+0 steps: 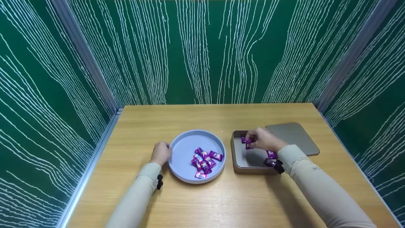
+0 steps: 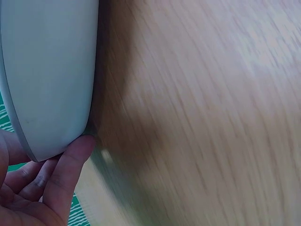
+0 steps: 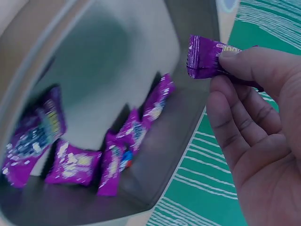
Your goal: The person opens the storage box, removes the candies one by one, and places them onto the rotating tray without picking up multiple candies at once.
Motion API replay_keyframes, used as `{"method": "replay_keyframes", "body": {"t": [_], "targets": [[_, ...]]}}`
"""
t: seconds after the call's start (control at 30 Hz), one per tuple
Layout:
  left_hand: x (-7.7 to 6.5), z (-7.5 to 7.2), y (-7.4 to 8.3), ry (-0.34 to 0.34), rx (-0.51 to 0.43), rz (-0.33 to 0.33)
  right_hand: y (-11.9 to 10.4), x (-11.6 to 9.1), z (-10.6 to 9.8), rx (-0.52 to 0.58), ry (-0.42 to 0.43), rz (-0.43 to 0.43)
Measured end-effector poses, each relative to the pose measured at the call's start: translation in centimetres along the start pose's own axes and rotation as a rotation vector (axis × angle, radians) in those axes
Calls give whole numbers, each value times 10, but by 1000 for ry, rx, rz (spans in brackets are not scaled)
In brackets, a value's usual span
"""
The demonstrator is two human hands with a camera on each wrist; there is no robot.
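The fingers of your right hand are pinching a purple-wrapped candy, thumb closed onto it, its long axis running roughly along the thumb and one crimped end jutting past the tips. You are holding it over the far left part of the rectangular tin. The round tray is lying just left of the tin on the bench, your left hand, the nearer one, gripping its left edge.
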State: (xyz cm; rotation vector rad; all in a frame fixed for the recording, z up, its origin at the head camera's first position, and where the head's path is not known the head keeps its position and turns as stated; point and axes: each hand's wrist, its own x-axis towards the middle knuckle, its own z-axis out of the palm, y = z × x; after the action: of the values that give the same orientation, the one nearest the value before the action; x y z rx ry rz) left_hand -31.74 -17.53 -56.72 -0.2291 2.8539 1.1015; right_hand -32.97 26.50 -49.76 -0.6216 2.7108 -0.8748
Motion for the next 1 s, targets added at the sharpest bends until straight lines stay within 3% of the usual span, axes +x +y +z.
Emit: {"method": "replay_keyframes", "body": {"t": [0.23, 0.37, 0.43, 0.7, 1.0], "targets": [[8, 1, -7, -21, -67, 24, -18, 5, 5, 8, 6, -13], [34, 15, -33, 18, -32, 94, -26, 8, 9, 21, 9, -18], [40, 17, -39, 29, -15, 106, -30, 9, 12, 26, 9, -36], [9, -9, -4, -17, -83, 45, -46, 18, 24, 52, -10, -95], [7, -15, 5, -90, -159, -70, -58, 25, 47, 66, -9, -158]]}}
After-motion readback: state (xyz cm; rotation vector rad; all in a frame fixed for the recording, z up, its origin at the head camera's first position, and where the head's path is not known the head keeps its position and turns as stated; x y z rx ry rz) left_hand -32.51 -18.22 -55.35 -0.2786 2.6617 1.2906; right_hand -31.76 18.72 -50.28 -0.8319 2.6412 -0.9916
